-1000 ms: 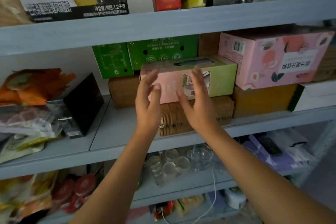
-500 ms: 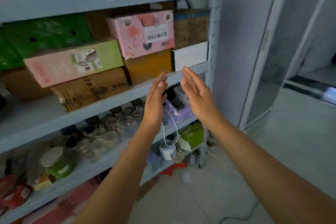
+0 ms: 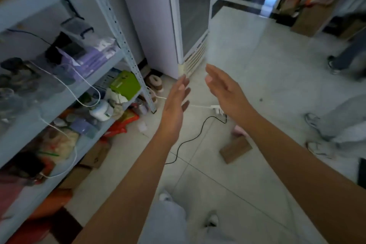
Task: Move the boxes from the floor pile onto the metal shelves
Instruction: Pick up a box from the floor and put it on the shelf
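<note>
Both my hands are held out empty over the tiled floor, palms facing each other, fingers straight. My left hand (image 3: 176, 103) is just right of the metal shelves (image 3: 126, 53); my right hand (image 3: 225, 91) is a hand's width further right. A brown cardboard box (image 3: 235, 149) lies on the floor below my right forearm, with a pink box (image 3: 238, 130) partly hidden behind it. Another brown carton (image 3: 311, 19) stands at the far right.
A black cable (image 3: 190, 140) and a white power strip (image 3: 216, 109) cross the floor ahead. A tall white fridge (image 3: 190, 10) stands beyond the shelf post. Another person's legs and shoes (image 3: 320, 130) are at the right. My own legs (image 3: 166, 222) show below.
My view has swung away from the shelf with the pink and green boxes, rightward and down to the floor. Both hands stayed empty and came away from the shelf.
</note>
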